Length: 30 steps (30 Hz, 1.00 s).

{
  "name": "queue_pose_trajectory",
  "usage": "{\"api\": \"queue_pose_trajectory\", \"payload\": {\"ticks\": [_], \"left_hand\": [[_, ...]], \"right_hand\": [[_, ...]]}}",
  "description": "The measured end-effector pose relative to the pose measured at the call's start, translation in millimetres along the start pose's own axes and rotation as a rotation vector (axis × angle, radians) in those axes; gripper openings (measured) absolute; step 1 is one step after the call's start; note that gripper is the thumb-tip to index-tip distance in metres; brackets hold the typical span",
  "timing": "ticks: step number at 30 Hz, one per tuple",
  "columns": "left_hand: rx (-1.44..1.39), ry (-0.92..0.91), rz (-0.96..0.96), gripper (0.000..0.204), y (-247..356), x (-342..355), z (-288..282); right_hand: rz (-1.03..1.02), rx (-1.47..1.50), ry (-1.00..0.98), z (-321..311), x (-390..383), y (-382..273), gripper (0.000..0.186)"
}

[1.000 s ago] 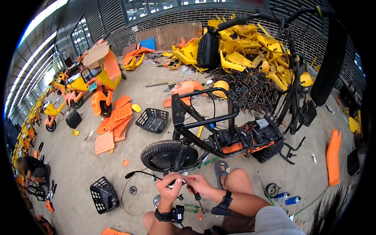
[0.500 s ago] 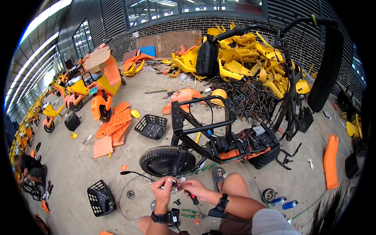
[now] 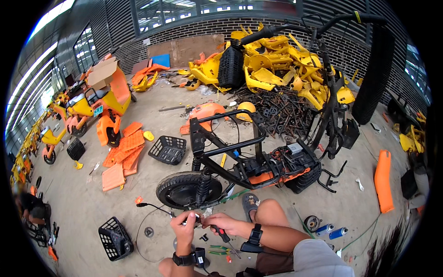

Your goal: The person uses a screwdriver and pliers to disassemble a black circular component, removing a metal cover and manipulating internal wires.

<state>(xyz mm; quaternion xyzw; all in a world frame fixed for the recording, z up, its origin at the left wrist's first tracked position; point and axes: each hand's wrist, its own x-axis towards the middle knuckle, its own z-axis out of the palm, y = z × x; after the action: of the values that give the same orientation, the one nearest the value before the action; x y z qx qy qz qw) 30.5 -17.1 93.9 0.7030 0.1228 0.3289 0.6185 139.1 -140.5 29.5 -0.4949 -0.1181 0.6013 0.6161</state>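
Above the floor, in front of the bare scooter frame [image 3: 230, 143], my two hands are close together. My left hand [image 3: 183, 226] is closed round a small part with a pale end. From it a thin black cable [image 3: 157, 207] sticks out to the left. My right hand [image 3: 220, 222] has its fingertips pinched at the same part, and a screwdriver [image 3: 221, 234] with a red and black handle is gripped in it, its shaft pointing down and away from the part. My fingers hide the part's details. Green-handled pliers [image 3: 220, 252] lie below my hands.
A black basket [image 3: 115, 238] stands at left, another basket [image 3: 168, 149] beyond the rear wheel [image 3: 188, 190]. Blue spray cans [image 3: 338, 233] and an orange panel [image 3: 383, 181] lie at right. Yellow panels [image 3: 277, 64] are heaped at the back. Someone crouches at far left [image 3: 33, 205].
The whole view has swung slightly right, so things sit further left in it. My hands are still together at the part, and the screwdriver stays in my right hand.
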Motion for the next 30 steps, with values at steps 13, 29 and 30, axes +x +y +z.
{"api": "queue_pose_trajectory", "payload": {"ticks": [13, 29, 30], "left_hand": [[0.015, 0.001, -0.038, 0.026, -5, 4, 8], [-0.019, -0.022, -0.062, 0.026, -11, 9, 8], [0.014, -0.035, -0.034, 0.026, -11, 9, 9]], "right_hand": [[-0.024, -0.097, 0.091, -1, 1, 4, 0.023], [0.014, 0.111, 0.039, -19, 8, 12, 0.021], [0.008, 0.144, 0.027, -18, 5, 13, 0.020]]}}
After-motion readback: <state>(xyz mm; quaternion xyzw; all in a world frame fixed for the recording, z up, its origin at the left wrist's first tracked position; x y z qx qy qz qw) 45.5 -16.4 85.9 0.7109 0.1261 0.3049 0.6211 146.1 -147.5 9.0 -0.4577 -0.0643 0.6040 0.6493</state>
